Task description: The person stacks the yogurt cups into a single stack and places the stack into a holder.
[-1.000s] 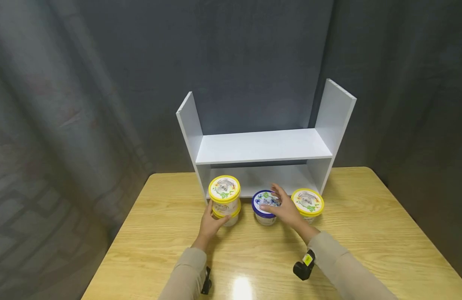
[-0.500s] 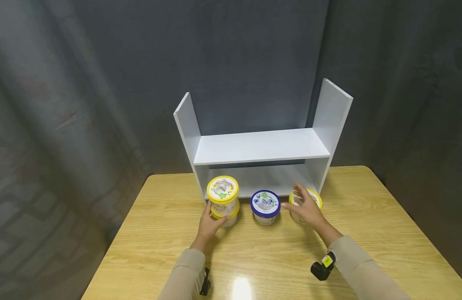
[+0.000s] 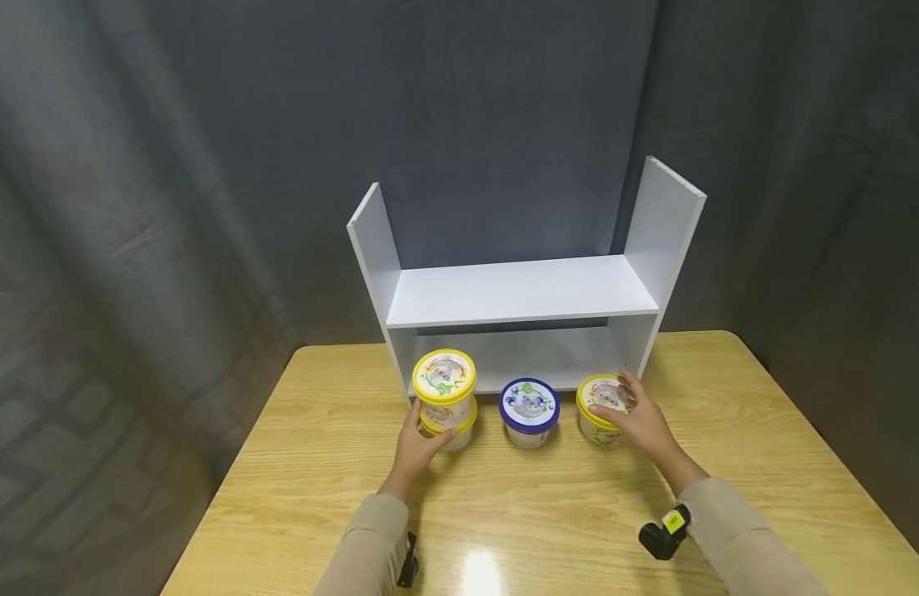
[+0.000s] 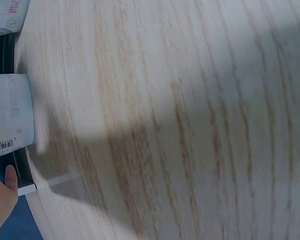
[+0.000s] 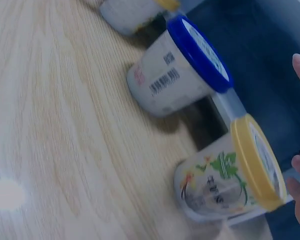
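Yellow-lidded tubs: 2 at left hand, 1 by right hand; blue-lidded tub: 1, between; shelf unit: 1, beyond; table: 1, beneath.

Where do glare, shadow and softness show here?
Head: bright glare spot on the table, bottom centre; left wrist: broad shadow across the table; right wrist: glare at the left edge, small print on the blue-lidded tub too soft to read.

Both hands reach forward, curved and well apart.

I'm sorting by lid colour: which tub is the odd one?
The middle tub, right of the two-high stack: its lid is blue, while the other three lids are yellow.
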Demonstrator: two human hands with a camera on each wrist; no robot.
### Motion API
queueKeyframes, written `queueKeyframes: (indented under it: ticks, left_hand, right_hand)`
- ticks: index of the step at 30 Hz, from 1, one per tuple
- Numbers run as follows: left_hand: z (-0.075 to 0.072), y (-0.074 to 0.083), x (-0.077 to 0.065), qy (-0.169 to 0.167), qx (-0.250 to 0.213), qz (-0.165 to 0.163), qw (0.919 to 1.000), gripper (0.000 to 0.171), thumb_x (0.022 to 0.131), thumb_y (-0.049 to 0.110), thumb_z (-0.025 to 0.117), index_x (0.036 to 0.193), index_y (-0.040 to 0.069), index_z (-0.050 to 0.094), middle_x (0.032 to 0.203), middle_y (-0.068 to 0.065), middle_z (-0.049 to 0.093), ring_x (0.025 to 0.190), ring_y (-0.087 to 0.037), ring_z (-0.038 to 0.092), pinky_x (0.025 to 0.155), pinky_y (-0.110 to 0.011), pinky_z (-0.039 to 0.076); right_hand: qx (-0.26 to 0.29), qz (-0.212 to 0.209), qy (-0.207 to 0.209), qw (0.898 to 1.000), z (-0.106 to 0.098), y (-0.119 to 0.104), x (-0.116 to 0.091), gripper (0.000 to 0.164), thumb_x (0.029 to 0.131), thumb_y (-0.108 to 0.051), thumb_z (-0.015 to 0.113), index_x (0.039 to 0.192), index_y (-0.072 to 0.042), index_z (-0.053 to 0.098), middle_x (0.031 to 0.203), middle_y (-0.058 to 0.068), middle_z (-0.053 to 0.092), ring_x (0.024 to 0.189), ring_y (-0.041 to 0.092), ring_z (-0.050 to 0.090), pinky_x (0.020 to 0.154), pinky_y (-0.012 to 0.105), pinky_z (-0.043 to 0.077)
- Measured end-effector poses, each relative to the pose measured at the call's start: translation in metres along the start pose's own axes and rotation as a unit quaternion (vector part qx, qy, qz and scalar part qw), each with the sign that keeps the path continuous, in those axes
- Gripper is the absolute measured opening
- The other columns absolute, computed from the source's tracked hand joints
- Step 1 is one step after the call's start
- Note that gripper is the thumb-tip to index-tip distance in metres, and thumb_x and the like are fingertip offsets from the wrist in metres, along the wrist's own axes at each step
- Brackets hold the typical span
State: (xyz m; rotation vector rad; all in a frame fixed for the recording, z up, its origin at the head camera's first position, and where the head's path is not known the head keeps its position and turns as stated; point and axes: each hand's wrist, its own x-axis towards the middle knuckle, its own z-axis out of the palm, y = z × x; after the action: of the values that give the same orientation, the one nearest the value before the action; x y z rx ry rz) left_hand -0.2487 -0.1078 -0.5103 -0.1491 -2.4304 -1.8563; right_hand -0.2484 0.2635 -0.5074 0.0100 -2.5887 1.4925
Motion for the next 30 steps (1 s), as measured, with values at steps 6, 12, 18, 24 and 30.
queueKeyframes:
  ticks: [6, 12, 18, 24, 30]
  left_hand:
    - [0.001, 0.006, -0.001, -0.004, -0.005, 0.000, 1.0000, 0.090, 0.067, 0.016, 0.073, 0.137, 0.007, 0.018, 0.136, -0.017, 0.024, 0.117, -0.034, 0.034, 0.095, -0.044, 0.031]
    - [0.000, 0.004, -0.001, 0.002, 0.007, 0.010, 0.9999, 0.092, 0.066, 0.021, 0.074, 0.137, 0.004, 0.018, 0.135, -0.020, 0.024, 0.117, -0.037, 0.031, 0.093, -0.047, 0.032]
    - [0.000, 0.005, -0.002, 0.002, 0.022, 0.027, 0.9994, 0.092, 0.067, 0.026, 0.073, 0.137, 0.003, 0.017, 0.133, -0.023, 0.025, 0.115, -0.041, 0.031, 0.092, -0.050, 0.032]
    - [0.001, 0.004, -0.004, 0.011, 0.019, 0.031, 0.9993, 0.091, 0.067, 0.026, 0.073, 0.136, 0.003, 0.019, 0.131, -0.024, 0.027, 0.112, -0.043, 0.034, 0.091, -0.051, 0.033]
    - [0.002, 0.001, -0.003, 0.013, 0.021, 0.039, 0.9989, 0.090, 0.068, 0.024, 0.073, 0.136, 0.002, 0.018, 0.130, -0.025, 0.028, 0.111, -0.042, 0.036, 0.090, -0.051, 0.034]
  right_hand:
    - [-0.011, 0.017, 0.008, 1.000, -0.005, 0.018, 0.002, 0.103, 0.066, -0.052, 0.066, 0.140, -0.013, 0.005, 0.136, 0.024, 0.022, 0.119, 0.044, 0.024, 0.090, 0.062, 0.022]
    - [-0.005, 0.048, 0.007, 0.999, -0.016, -0.036, -0.020, 0.099, 0.070, -0.044, 0.066, 0.138, -0.004, 0.007, 0.135, 0.030, 0.017, 0.120, 0.046, 0.016, 0.092, 0.061, 0.018]
    - [0.005, 0.048, 0.013, 0.999, -0.016, -0.049, -0.030, 0.095, 0.070, -0.030, 0.069, 0.135, 0.006, 0.010, 0.133, 0.033, 0.017, 0.119, 0.047, 0.017, 0.094, 0.059, 0.016]
    - [0.015, 0.059, 0.003, 0.998, -0.013, -0.037, -0.027, 0.098, 0.069, -0.021, 0.072, 0.135, 0.006, 0.005, 0.134, 0.032, 0.014, 0.120, 0.046, 0.014, 0.097, 0.056, 0.013]
    - [0.021, 0.060, -0.003, 0.998, -0.010, -0.031, -0.026, 0.101, 0.067, -0.019, 0.074, 0.135, 0.005, 0.004, 0.134, 0.031, 0.016, 0.121, 0.046, 0.015, 0.097, 0.056, 0.014]
